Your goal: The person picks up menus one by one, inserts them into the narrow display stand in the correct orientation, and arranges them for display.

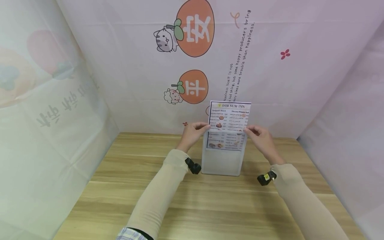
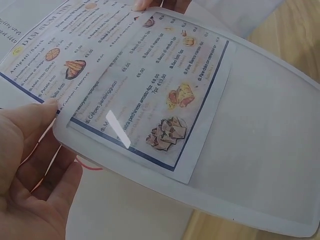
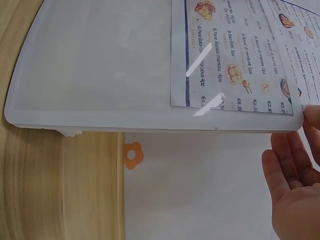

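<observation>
A printed menu sheet (image 1: 229,115) headed "DIM SUM INN" stands half inside a clear, white-rimmed sign holder (image 1: 222,163). Its upper part sticks out above the holder's top edge, while the lower part shows through the clear front. My left hand (image 1: 191,136) pinches the menu's left edge between thumb and fingers, right at the holder's top corner. At the opposite edge, my right hand (image 1: 264,141) pinches the sheet the same way. Below the menu's lower edge, the holder's clear panel (image 2: 260,135) shows no print in the left wrist view. The holder stands upright, its bottom on the table.
The wooden table (image 1: 192,213) runs back to a pale printed curtain (image 1: 132,66) with orange fruit drawings and text. More cloth hangs at the left (image 1: 45,133) and right (image 1: 351,110). An orange flower (image 3: 133,155) is printed on the cloth in the right wrist view.
</observation>
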Tool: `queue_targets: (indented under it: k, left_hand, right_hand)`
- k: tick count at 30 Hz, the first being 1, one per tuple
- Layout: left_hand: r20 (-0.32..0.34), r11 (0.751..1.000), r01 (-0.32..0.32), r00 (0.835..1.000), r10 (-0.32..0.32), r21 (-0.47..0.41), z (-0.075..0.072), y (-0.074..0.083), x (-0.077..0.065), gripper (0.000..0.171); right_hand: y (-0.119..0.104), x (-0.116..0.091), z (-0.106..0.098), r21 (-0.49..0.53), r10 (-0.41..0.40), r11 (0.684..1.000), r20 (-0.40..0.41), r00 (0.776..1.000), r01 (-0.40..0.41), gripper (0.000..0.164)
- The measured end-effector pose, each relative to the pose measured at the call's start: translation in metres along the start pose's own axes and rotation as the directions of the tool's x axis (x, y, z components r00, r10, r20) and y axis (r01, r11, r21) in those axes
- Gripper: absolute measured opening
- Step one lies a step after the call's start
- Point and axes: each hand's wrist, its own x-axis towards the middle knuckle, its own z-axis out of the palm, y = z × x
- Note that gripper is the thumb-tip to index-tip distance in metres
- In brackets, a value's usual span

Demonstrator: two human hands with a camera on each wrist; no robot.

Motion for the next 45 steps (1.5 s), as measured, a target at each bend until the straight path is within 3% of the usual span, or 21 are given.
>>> queue_targets:
  k: [18,31,45]
  left_hand:
    - [0.009,0.999,-0.021,1.0,0.02,0.03,0.0,-0.004,-0.001,0.024]
    - [-0.007,0.998,-0.058,0.998,0.058,0.035,-0.009,0.013,0.005,0.03]
    - [-0.008,0.996,-0.061,0.998,0.062,0.064,-0.011,0.015,0.006,0.028]
  right_hand:
    - [0.011,-0.001,0.003,0.018,-0.016,1.0,-0.007,1.0,0.016,0.051]
    - [0.01,-0.001,0.004,0.042,-0.005,0.999,-0.015,1.0,0.006,0.049]
    - [-0.004,0.004,-0.007,0.04,0.006,0.999,0.004,1.0,-0.006,0.055]
